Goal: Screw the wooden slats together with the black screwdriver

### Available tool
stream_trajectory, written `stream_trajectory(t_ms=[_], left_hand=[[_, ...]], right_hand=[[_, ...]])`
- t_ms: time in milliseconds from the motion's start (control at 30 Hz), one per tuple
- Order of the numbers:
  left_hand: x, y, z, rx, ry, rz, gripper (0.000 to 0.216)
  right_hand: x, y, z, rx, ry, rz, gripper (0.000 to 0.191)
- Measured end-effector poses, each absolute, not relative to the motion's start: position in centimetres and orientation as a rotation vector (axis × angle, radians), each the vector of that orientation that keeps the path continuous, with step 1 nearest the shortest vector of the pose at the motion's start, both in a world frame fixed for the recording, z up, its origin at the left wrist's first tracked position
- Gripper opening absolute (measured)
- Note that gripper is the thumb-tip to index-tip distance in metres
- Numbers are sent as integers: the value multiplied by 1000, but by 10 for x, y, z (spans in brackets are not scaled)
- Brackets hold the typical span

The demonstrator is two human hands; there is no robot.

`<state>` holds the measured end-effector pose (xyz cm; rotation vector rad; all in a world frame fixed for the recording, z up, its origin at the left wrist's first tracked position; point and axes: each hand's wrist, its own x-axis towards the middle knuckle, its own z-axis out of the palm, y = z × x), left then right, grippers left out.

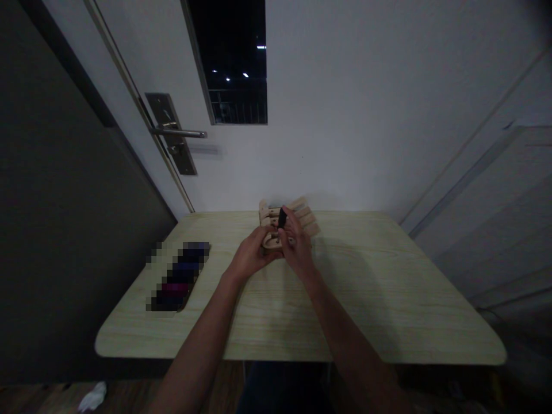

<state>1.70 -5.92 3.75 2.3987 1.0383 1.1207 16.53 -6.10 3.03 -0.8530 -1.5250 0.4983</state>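
At the far middle of the table sits a light wooden assembly (271,242) with a rounded front edge, inner slots and several flat slats (305,214) fanning out to the right. My left hand (252,251) grips its left side, fingers wrapped round the near edge. Over the assembly, my right hand (298,248) pinches a small black piece (282,218) between thumb and fingers. That piece stands roughly upright, its lower end close to the wood; its exact kind is too small to tell. Part of the assembly is hidden behind both hands.
The pale wood-grain table (401,305) has rounded front corners and meets a white door at the back. A dark, pixelated flat object (181,276) lies on the table's left. A metal door handle (181,133) juts out above. White crumpled material (92,397) lies on the floor.
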Motion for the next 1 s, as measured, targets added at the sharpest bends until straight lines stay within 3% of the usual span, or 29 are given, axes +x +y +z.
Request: stream_trajectory(t_ms=[1000], left_hand=[[17,-58,36,2388,1081,1109,55]], right_hand=[[168,-62,36,-970,-1516,349,51]])
